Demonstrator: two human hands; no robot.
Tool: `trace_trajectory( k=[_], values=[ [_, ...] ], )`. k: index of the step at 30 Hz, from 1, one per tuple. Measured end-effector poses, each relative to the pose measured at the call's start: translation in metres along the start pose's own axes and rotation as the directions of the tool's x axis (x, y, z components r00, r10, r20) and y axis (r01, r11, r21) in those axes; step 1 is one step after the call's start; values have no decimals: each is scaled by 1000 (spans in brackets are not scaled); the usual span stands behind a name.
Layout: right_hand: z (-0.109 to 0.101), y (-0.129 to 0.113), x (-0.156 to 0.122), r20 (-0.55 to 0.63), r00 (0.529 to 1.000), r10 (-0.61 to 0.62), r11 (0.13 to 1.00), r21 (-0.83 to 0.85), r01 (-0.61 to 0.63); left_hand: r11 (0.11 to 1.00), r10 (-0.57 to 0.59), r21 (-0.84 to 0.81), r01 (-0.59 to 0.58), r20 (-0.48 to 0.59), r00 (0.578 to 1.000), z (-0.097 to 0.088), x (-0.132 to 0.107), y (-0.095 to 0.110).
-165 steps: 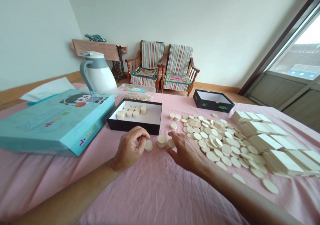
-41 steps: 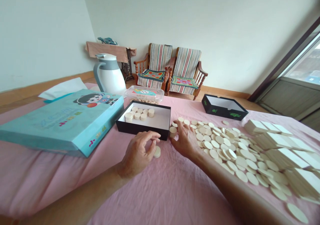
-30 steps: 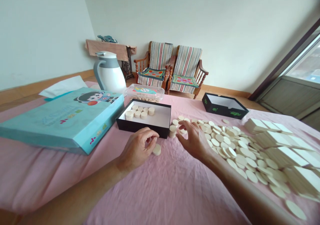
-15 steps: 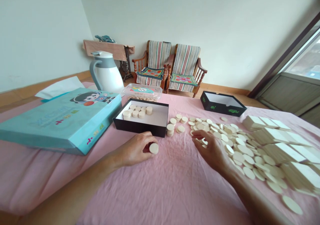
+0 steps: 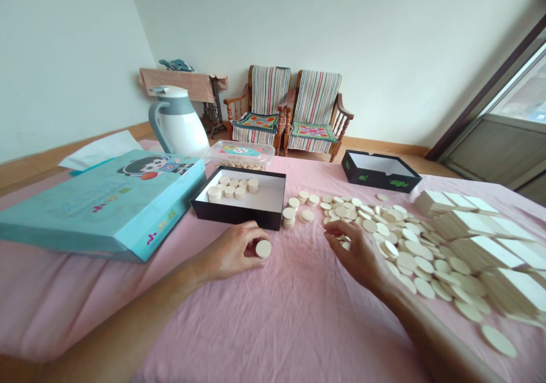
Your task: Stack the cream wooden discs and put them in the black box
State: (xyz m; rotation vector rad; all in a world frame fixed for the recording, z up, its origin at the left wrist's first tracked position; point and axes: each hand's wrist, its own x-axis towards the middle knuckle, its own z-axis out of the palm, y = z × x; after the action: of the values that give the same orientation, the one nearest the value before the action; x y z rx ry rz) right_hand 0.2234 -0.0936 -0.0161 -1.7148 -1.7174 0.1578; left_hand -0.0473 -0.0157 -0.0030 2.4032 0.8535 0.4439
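My left hand [image 5: 234, 250] is closed around a short stack of round wooden discs [image 5: 263, 249], its flat end facing right, just in front of the black box [image 5: 239, 215]. Inside that box stand several small stacks of discs [image 5: 229, 191]. At the left edge of a loose heap of discs [image 5: 418, 246] is my right hand [image 5: 354, 252], palm down. Its thumb and fingers are bent and a little apart, with pale discs showing in the gap; I see nothing gripped there. Between the hands, farther back, several short disc stacks [image 5: 289, 217] stand on the pink cloth.
Stacks of square wooden pieces [image 5: 490, 252] line the right side. A second black box [image 5: 379, 173] sits at the back right. On the left lie a large turquoise box [image 5: 102, 201], a white and grey jug [image 5: 179, 121] and a clear plastic container [image 5: 241, 153].
The whole view has shifted slightly. Both hands hold nearly the same places and poses, and the disc stack stays in my left hand.
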Motion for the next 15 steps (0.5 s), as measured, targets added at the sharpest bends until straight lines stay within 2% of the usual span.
trace_trajectory(
  k=[7, 10, 15],
  values=[
    [0, 5, 0, 7, 1000, 4, 999, 45, -4, 995, 89, -57, -86, 49, 995, -12, -2, -2],
    [1, 6, 1, 20, 1000, 13, 999, 35, -13, 991, 129, -37, -127, 75, 989, -9, -1, 0],
    [-1, 5, 1, 27, 1000, 12, 999, 37, -13, 993, 113, 27, -115, 67, 991, -3, 1, 2]
  ],
)
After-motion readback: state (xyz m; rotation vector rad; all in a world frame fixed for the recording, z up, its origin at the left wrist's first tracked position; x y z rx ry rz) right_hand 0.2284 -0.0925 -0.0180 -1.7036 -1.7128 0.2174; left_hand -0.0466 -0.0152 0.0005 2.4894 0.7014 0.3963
